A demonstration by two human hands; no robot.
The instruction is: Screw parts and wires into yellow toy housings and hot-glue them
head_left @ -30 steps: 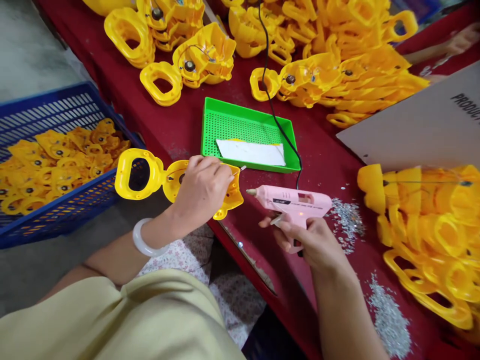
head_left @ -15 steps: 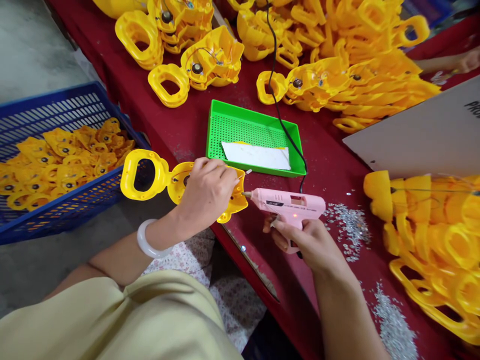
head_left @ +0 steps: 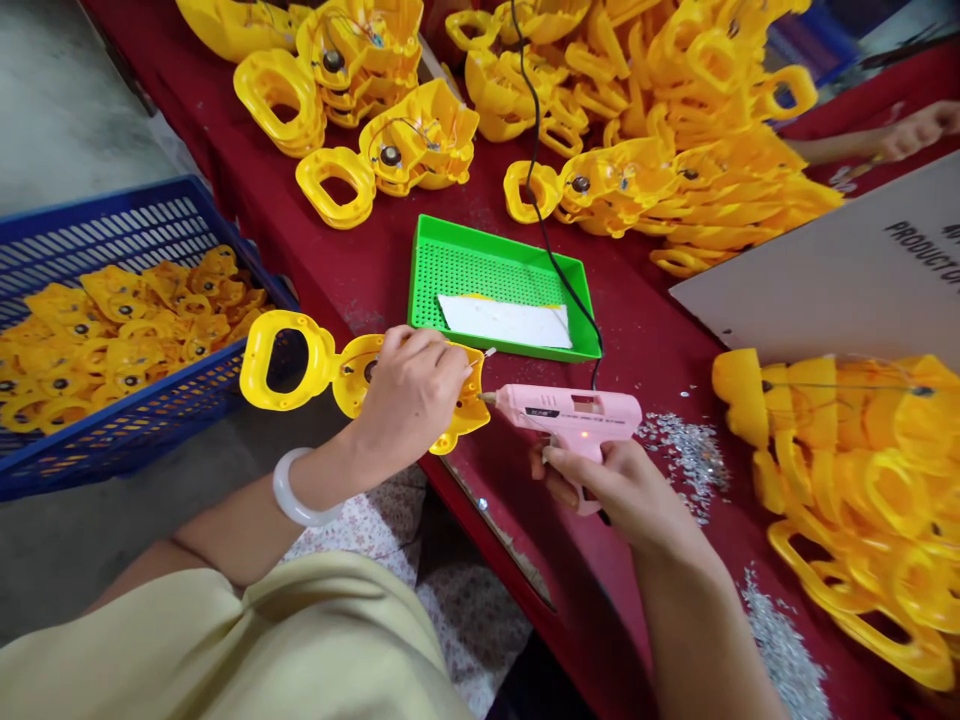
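The left hand curls closed over a yellow shell; the right hand clasps a pink glue gun — a slipping nozzle could burn the left.

A white strip is laid in a green perforated tray. Silvery bits are strewn on red cloth; a blue crate is set alongside.

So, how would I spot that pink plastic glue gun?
Find the table covered in dark red cloth, then the green perforated plastic tray on it. Below and right of it in view is the pink plastic glue gun, the only gun-shaped thing among yellow plastic shells.
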